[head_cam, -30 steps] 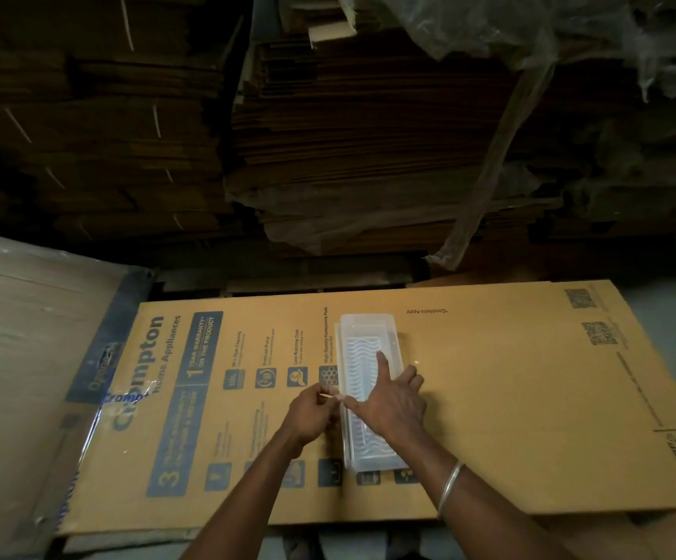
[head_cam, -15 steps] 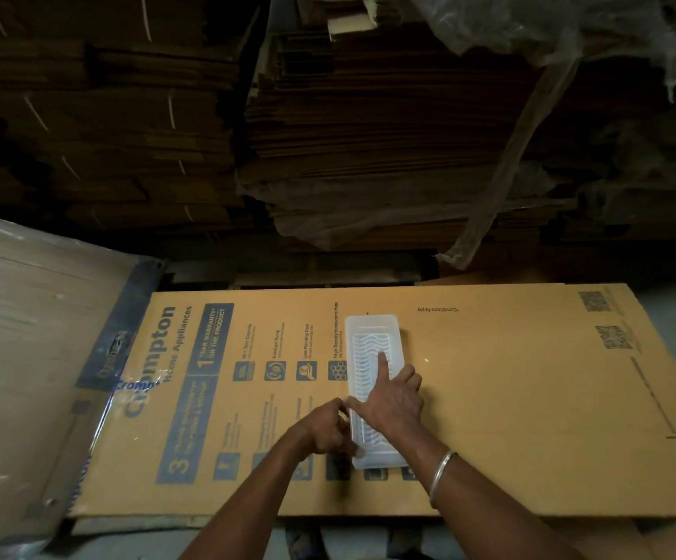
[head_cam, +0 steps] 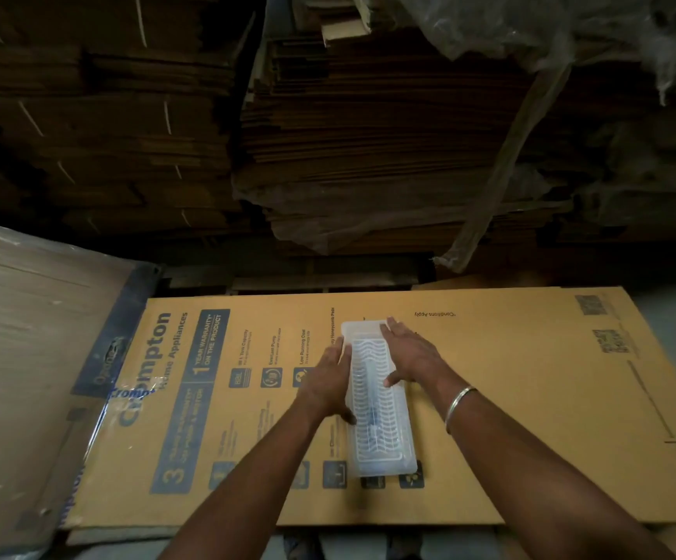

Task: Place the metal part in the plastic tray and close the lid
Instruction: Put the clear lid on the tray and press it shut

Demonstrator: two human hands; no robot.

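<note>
Both hands flank the plastic tray (head_cam: 378,402) on the cardboard worktop (head_cam: 510,398): left hand (head_cam: 330,383) and right hand (head_cam: 411,355) with fingers flat and spread, pressing its lid; tray's long axis runs away from the person.

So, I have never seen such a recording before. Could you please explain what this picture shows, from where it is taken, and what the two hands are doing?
There is no machine here. A person wears a camera on the head, so the picture looks forward and down at their own two bare hands.

They work on a big flat cardboard sheet with blue printing. On it lies a long clear plastic tray with a wavy ribbed top; the lid seems to be on. A dark thin shape shows through the plastic, perhaps the metal part, but it is too blurred to be sure.

The left hand lies flat along the tray's left side, and the right hand along its right side near the far end. Neither hand lifts it. Behind are stacks of folded cardboard.
</note>
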